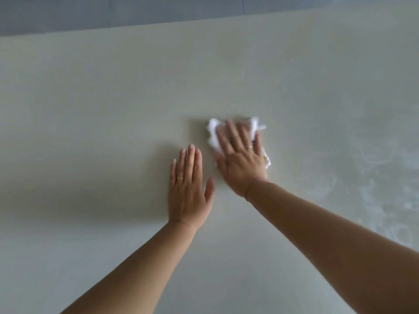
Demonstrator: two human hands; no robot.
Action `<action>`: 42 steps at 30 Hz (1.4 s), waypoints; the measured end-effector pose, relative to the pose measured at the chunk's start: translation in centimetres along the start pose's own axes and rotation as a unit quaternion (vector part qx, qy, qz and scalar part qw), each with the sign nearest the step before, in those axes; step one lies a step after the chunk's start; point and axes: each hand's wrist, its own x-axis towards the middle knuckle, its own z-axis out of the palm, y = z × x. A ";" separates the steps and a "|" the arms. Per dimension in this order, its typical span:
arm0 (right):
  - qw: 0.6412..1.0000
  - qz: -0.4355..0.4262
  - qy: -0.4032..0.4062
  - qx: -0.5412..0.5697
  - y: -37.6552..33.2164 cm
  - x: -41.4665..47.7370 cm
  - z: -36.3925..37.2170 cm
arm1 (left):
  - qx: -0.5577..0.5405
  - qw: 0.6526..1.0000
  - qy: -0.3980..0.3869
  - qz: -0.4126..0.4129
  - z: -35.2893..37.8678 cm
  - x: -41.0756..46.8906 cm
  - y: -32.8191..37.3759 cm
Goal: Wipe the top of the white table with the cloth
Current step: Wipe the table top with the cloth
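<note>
The white table (90,98) fills nearly the whole head view, its far edge running across the top of the picture with a strip of grey floor (113,12) beyond it. Both of the person's bare forearms reach in from the bottom edge, and the 2 hands lie near the middle of the tabletop.

The left hand (187,189) rests palm down straight on the table. Its 4 fingers are straight and held close together, pointing away from the person, and the thumb is spread out to the right. It holds nothing. A thin gold ring (180,178) sits on 1 of its fingers.

The right hand (240,159) lies just beside the left, slightly farther from the person, and is a little blurred. It is flat and spread, palm down, pressing on the white cloth (213,130) with straight fingers that angle up and to the left. No finger curls round the cloth. A thin ring (249,147) shows on this hand too.

The cloth is crumpled and lies on the table under the right hand. Its edges stick out past the fingertips, to the left of the fingers and along the hand's right side.

On the right part of the table, pale cloudy smears (374,177) mark the surface, well apart from the cloth. A soft shadow lies on the table to the left of the left hand.
</note>
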 end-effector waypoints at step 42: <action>0.990 -0.130 -0.019 -0.058 4.9 18.2 -3.7 | -0.013 1.000 -0.009 -0.027 -0.5 11.6 0.2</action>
